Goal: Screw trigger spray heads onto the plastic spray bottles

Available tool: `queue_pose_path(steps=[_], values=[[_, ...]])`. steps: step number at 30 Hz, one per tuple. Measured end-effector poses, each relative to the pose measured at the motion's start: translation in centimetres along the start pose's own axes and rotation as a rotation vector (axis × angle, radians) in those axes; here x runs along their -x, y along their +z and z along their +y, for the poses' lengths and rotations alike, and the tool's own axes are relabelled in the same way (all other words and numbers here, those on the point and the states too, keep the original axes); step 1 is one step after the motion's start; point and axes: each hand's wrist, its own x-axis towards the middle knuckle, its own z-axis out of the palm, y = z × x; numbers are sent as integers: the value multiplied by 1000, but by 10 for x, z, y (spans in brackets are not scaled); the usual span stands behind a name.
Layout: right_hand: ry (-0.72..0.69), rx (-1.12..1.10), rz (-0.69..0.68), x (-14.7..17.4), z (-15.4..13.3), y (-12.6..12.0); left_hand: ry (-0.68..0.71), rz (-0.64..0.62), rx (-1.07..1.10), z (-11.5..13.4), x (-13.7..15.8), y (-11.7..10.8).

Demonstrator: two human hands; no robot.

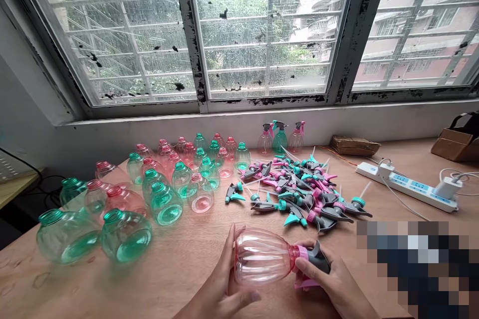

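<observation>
A clear pink spray bottle (262, 257) lies on its side in the air between my hands, its base to the left. My left hand (226, 279) cradles that base, fingers behind it and thumb stretched out below. At the neck, my right hand (331, 279) grips the pink collar and grey spray head (318, 257), which sits on the bottle's mouth. The pink trigger (307, 284) points down. Beyond the hands lies a heap of loose trigger spray heads (295, 184) in grey, pink and teal, with thin tubes.
Several open green bottles (127, 237) and pink bottles (201, 194) stand at left. Three bottles with spray heads, one a green bottle (280, 139), stand by the wall. A power strip (407, 187), a brown block (355, 145) and a cardboard box (456, 139) are at right.
</observation>
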Motion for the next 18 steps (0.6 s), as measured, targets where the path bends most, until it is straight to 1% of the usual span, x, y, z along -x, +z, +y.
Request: queue_pose_path(steps=[2,4,10,15,18], values=[[-2,9,1,0,0,0,-29,12,8,5,1,2],[1,10,-1,0,-1,0,-29,7,-1,8,1,3],[13,-4,2,0,-1,1,-9,13,-18,5,0,2],[14,-20,-6,-1,0,1,-46,18,-15,9,2,2],[1,-18,-10,0,0,1,-25,16,-10,6,1,1]])
